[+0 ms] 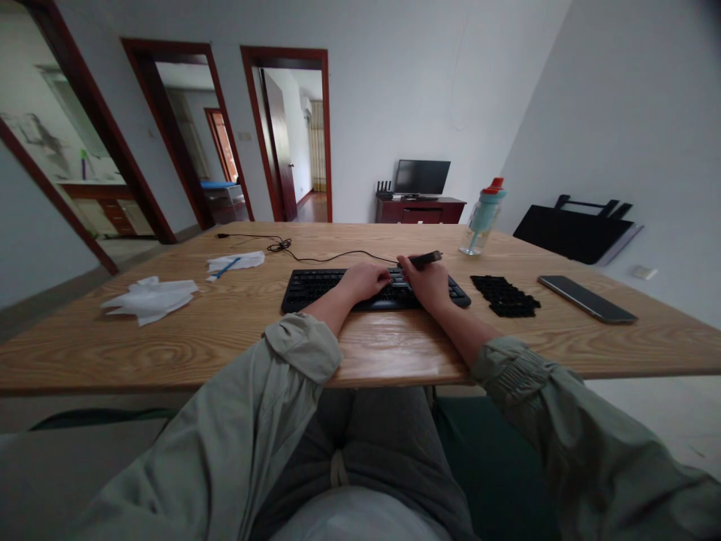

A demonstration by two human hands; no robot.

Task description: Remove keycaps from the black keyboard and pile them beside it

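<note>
Rolled green-grey sleeves (225,436) stretch over a wooden table (169,361) to a black keyboard (298,291), which lies directly before the person. The right hand (429,285) is closed around a dark handheld tool (425,260), its kind unclear, over the keyboard's right part. The left hand (363,282) curls over the middle; whether its fingertips pinch anything cannot be told. Just right of the keyboard lie small black pieces (505,296), probably loose keys. The step in hand seems to be close work on the keyboard; the next move likely calls for fine, steady fingers.
</note>
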